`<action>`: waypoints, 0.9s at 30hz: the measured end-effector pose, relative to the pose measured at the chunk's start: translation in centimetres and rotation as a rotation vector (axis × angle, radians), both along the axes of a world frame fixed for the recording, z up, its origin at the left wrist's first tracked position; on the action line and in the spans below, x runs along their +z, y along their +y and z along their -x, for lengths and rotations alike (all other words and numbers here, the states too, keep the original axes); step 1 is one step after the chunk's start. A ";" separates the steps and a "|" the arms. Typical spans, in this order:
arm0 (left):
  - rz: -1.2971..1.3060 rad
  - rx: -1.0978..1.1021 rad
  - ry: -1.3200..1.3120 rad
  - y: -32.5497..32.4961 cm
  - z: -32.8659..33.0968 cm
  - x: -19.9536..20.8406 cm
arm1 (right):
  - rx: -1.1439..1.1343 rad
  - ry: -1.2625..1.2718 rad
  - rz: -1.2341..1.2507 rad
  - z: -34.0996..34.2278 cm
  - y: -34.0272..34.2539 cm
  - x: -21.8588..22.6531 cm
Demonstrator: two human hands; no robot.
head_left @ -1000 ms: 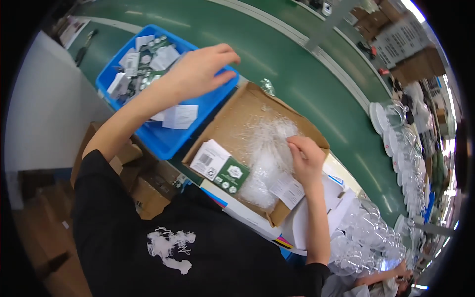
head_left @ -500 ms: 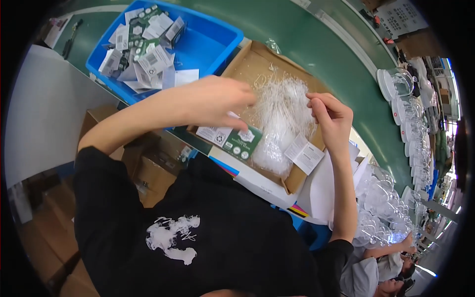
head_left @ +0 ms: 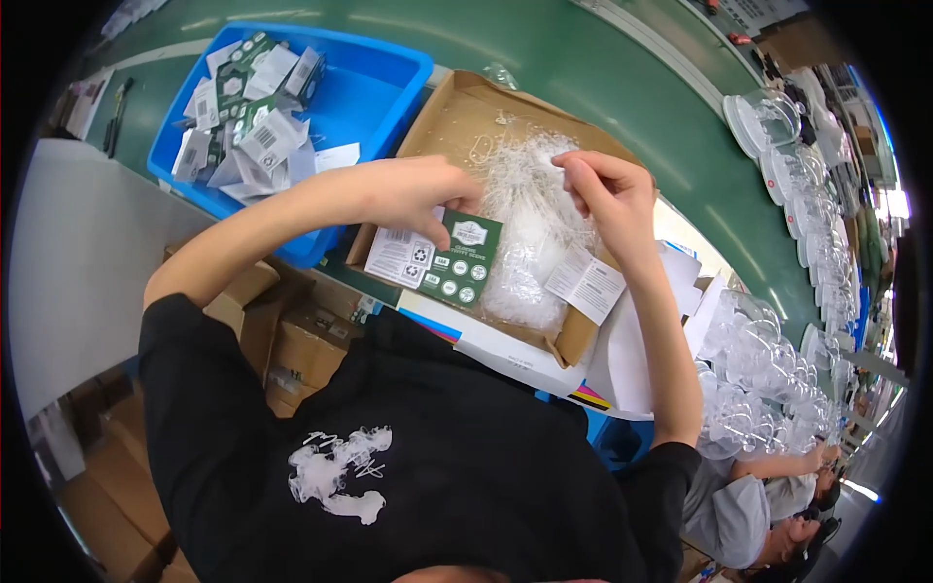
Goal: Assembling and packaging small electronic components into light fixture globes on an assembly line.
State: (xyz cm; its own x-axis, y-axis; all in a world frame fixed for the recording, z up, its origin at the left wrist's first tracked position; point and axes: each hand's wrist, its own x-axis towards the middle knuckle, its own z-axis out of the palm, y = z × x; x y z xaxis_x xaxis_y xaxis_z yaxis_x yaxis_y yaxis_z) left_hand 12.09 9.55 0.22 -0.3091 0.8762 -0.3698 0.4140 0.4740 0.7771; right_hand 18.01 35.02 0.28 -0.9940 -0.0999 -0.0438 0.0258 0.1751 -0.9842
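My left hand (head_left: 420, 196) has its thumb over the upper edge of a green-and-white folded card (head_left: 465, 255) and its fingers curled behind. The card is tilted up above the near left part of a shallow cardboard tray (head_left: 457, 107). My right hand (head_left: 610, 194) is closed in a pinch above the tray's right side; whatever lies between its fingertips is too fine to make out. Between the hands lies a bundle of clear thin plastic strands (head_left: 530, 243), bunched at its near end. A white printed card (head_left: 586, 284) leans by the tray's near right corner.
A blue bin (head_left: 374, 73) at the far left holds several green-and-white cards (head_left: 267, 136). White paper sheets (head_left: 632, 360) lie right of the tray. Clear domed plastic items (head_left: 748, 379) line the right side, with another person (head_left: 729, 515) beyond. Cardboard boxes (head_left: 311, 350) stand below left.
The green-and-white card has risen and tilted toward me, with my left thumb now over it. My right hand stays pinched and has shifted slightly left and up in view.
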 end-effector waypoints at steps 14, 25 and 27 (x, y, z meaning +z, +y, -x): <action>-0.359 0.205 0.004 7.6 0.9 2.7 | -0.406 0.222 0.104 0.6 2.3 -2.0; -0.531 0.400 -0.236 8.6 0.5 -1.7 | -0.297 0.403 -0.270 -3.4 2.9 -2.1; -0.585 0.454 -0.264 8.8 0.8 -1.5 | -0.333 0.302 -0.117 -3.7 2.5 -2.9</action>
